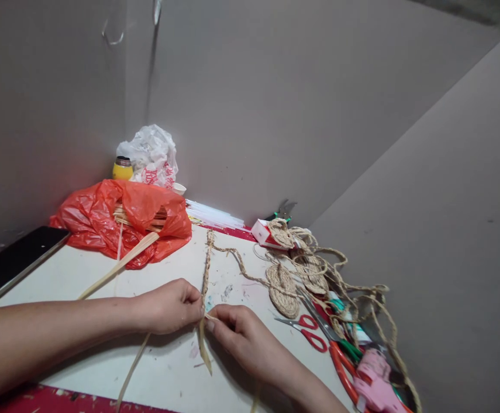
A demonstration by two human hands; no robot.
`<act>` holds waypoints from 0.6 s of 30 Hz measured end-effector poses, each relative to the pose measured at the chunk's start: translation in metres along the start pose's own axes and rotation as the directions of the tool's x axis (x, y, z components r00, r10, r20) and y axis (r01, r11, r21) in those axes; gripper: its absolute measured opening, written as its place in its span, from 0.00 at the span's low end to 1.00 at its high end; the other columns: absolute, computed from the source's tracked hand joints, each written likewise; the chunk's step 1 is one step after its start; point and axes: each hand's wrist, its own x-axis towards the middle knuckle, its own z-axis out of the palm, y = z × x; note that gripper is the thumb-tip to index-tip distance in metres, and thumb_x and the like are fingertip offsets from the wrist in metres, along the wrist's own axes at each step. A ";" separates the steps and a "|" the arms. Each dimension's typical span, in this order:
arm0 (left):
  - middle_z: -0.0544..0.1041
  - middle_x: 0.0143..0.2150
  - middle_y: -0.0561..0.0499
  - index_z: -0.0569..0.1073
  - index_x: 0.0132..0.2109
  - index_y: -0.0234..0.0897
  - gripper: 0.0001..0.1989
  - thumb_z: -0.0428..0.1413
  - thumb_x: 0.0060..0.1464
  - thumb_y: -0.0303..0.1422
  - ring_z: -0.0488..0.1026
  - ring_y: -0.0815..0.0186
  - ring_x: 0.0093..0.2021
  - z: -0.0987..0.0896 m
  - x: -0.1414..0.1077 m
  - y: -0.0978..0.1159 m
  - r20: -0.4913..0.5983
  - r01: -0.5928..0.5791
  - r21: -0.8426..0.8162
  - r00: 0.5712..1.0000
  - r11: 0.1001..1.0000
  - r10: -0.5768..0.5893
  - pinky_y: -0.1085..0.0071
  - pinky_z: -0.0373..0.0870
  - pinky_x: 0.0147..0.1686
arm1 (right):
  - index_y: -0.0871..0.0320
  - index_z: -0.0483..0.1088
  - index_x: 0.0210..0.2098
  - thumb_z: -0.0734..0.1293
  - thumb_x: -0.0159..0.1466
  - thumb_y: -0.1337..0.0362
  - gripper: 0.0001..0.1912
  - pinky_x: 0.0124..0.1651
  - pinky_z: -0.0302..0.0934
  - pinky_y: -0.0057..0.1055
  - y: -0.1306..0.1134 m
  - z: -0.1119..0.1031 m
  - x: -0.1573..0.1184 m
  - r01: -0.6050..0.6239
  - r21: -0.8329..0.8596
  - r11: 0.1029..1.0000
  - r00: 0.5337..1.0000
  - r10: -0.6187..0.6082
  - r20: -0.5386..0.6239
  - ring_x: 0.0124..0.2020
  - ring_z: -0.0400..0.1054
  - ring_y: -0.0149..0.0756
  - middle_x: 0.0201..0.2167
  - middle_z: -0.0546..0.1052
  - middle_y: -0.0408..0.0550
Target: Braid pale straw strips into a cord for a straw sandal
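Observation:
A narrow straw braid (207,264) runs straight up the white board (185,269), and my hands meet at its near end. My left hand (167,307) pinches the braid from the left, thumb and forefinger pressed together. From the other side my right hand (236,332) closes its fingertips on a thin straw strand (210,316) leading out of the braid. Below the fingers a flat pale straw end (205,353) points toward me. Another loose straw strip (132,370) trails from under my left wrist. Exactly how the strands cross is hidden by the fingers.
A red plastic bag (90,218) holding straw lies back left, near a black phone-like slab (21,258). To the right are coiled braid ovals (282,289), red-handled scissors (310,331), larger orange-handled shears (340,367) and a pink glue gun (376,381). Grey walls enclose the back.

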 end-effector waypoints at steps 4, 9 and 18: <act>0.55 0.19 0.59 0.61 0.22 0.35 0.11 0.48 0.48 0.35 0.50 0.74 0.22 0.002 -0.003 0.002 -0.024 -0.043 0.035 0.999 0.998 0.044 0.76 0.48 0.20 | 0.61 0.64 0.23 0.61 0.61 0.58 0.15 0.19 0.45 0.21 -0.004 -0.003 -0.003 -0.127 0.115 0.985 0.990 0.120 0.068 0.16 0.50 0.23 0.15 0.62 0.38; 0.61 0.18 0.57 0.64 0.21 0.34 0.11 0.49 0.47 0.35 0.54 0.74 0.21 0.005 -0.006 0.007 -0.051 -0.022 -0.054 0.999 0.998 0.020 0.76 0.50 0.21 | 0.61 0.65 0.26 0.59 0.59 0.48 0.21 0.13 0.45 0.20 -0.003 0.022 -0.006 -0.272 0.467 0.841 0.958 0.188 0.217 0.09 0.56 0.24 0.15 0.70 0.43; 0.64 0.17 0.58 0.66 0.22 0.33 0.07 0.54 0.42 0.33 0.56 0.75 0.19 0.014 -0.005 0.009 -0.057 0.020 -0.364 0.997 0.931 -0.044 0.76 0.49 0.21 | 0.60 0.65 0.20 0.60 0.63 0.58 0.18 0.25 0.49 0.25 0.000 0.039 -0.019 0.024 0.032 0.999 0.996 -0.021 -0.086 0.20 0.56 0.26 0.16 0.65 0.42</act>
